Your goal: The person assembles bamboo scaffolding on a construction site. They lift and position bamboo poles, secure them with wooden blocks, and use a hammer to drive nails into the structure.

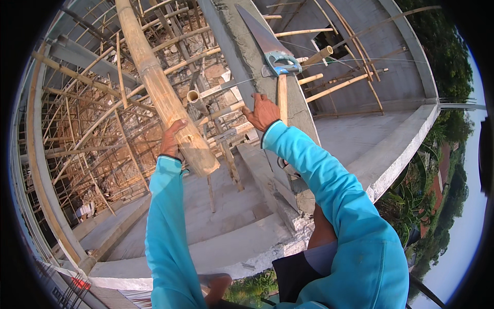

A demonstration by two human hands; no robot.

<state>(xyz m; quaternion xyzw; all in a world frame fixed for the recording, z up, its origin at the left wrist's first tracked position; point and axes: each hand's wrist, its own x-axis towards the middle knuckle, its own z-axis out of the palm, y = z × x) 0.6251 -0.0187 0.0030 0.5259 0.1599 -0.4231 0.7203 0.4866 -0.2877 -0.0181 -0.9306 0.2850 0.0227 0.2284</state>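
Note:
A thick, pale wooden pole (164, 90) slants down from the upper left to a roughly cut end near the middle. My left hand (174, 136) is closed round its side close to that end, thumb on top; the fingers beneath are mostly hidden. My right hand (263, 110) rests on the edge of a grey concrete beam (303, 110), thumb apart from the bent fingers. Beside it lies a slim wooden stick (282, 98), its lower end hidden behind my sleeve. On the beam just beyond is a handsaw (262, 38) with a teal handle, blade pointing away.
Bamboo scaffolding (85, 129) fills the deep space at left, above rubble. More bamboo poles (339, 87) cross the opening at right. A thin line (234, 84) spans the beam. A concrete ledge (206, 252) runs below me, with a drop to greenery (411, 206) outside.

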